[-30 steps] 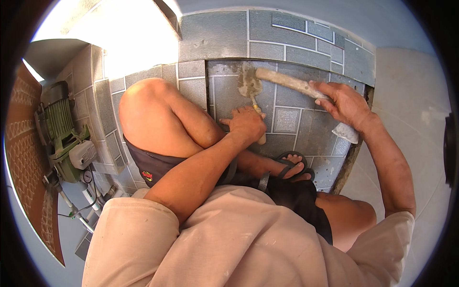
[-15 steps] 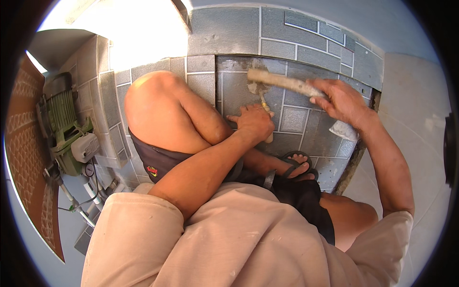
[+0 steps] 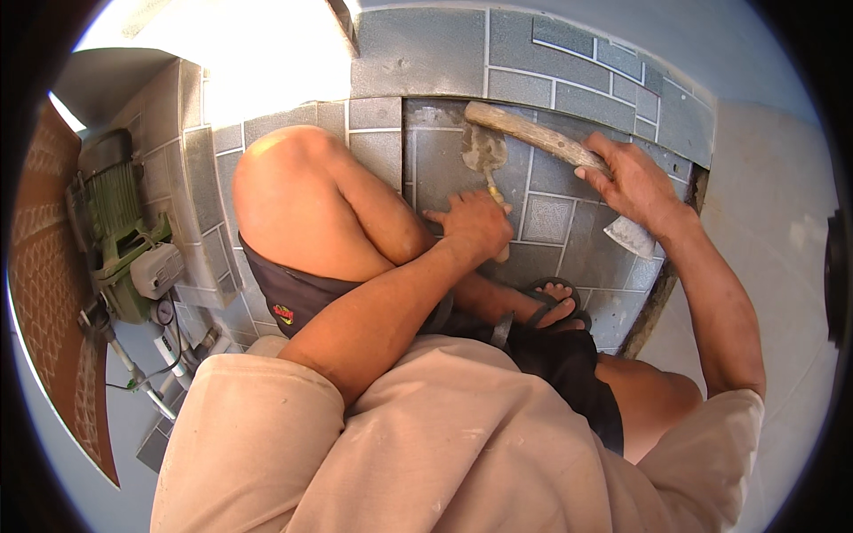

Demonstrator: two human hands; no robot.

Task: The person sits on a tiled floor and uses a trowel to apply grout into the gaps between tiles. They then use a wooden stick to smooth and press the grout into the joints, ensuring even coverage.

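My left hand (image 3: 480, 224) is closed round the handle of a small trowel (image 3: 484, 149), low over the grey tile (image 3: 435, 169). Grey mortar smears the trowel's blade, which points away from me. In my right hand (image 3: 633, 182) is a hatchet (image 3: 538, 136), gripped close to its flared, pale-crusted head. Its wooden handle reaches leftward, and the butt end is above the trowel's tip. Whether that end touches the tile, I cannot tell. The tile has a pattern of light lines, with a dark gap along its left and far edges.
My sandalled foot (image 3: 558, 302) rests on the near tiles, and my bent knee (image 3: 298, 169) is to the left. A green motor pump (image 3: 120, 231) with pipes stands at the far left. An open joint (image 3: 653, 302) runs beside the pale floor (image 3: 755, 231) on the right.
The hatchet's butt end has shifted slightly away from me, and its head has tipped a little leftward. More of the trowel's blade shows. My left hand has barely moved.
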